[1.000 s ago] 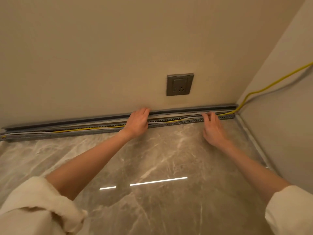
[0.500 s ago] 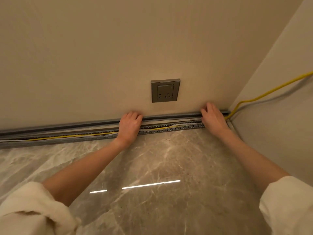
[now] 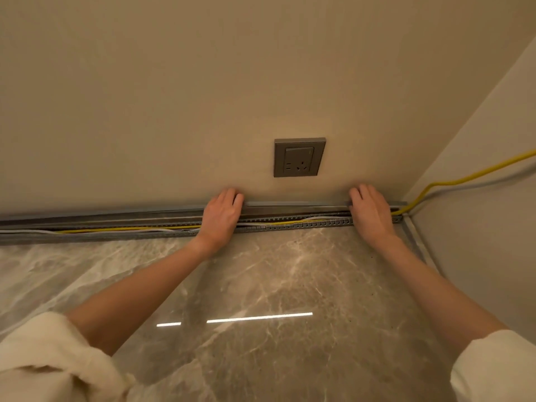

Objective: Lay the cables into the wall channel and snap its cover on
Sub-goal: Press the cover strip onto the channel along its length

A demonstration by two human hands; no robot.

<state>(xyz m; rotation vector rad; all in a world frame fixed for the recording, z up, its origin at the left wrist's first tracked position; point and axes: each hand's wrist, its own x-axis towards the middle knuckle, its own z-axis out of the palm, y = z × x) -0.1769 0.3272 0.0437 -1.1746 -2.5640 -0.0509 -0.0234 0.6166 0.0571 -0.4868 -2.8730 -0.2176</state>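
A grey slotted channel runs along the foot of the wall on the marble floor. A yellow cable and a white cable lie inside it. Behind it, a long grey cover strip stands against the wall. My left hand reaches over the channel near its middle, fingers together and hooked on the cover's top edge. My right hand holds the same strip near the corner. Both palms hide the channel under them.
A grey wall socket sits just above the strip between my hands. The yellow cable climbs out at the corner and runs along the right wall. Glossy marble floor lies in front. White sleeves cover my upper arms.
Both hands moved from the channel's front lip back to the cover strip at the wall. My right hand shifted right toward the corner, and my view moved closer.
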